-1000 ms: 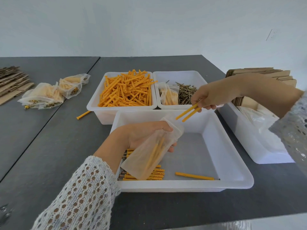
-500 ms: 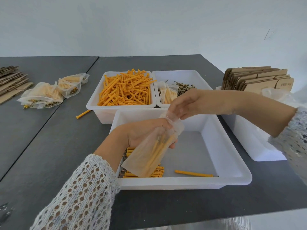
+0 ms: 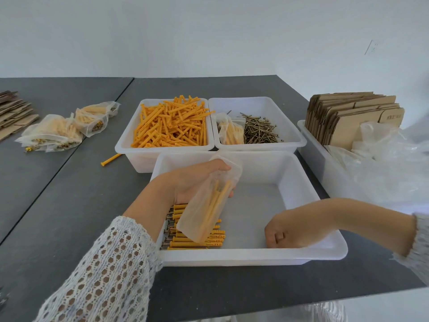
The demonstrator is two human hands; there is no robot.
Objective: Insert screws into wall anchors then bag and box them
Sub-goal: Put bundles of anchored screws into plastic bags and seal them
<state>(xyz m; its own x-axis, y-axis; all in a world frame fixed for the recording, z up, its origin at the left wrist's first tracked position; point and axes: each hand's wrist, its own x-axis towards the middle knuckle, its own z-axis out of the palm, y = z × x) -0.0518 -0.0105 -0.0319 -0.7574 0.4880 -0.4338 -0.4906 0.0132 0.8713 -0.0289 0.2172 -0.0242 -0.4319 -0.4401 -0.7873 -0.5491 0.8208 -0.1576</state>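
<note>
Head view: the left hand [image 3: 192, 182] grips a clear bag [image 3: 209, 205] tilted over the front tray [image 3: 255, 256], its fingers curled round the upper part, with several orange anchors showing inside the bag. Beneath it, assembled anchors with screws [image 3: 197, 240] lie in a row at the tray's near left corner. The right hand [image 3: 285, 233] is down inside the tray by the near wall, fingers curled under; whether they pinch anything, I cannot tell. Behind sit a bin of loose anchors [image 3: 171, 126] and a bin of screws [image 3: 260, 130]. Filled bags [image 3: 55, 133] rest on the bench [image 3: 69, 194] at left.
</note>
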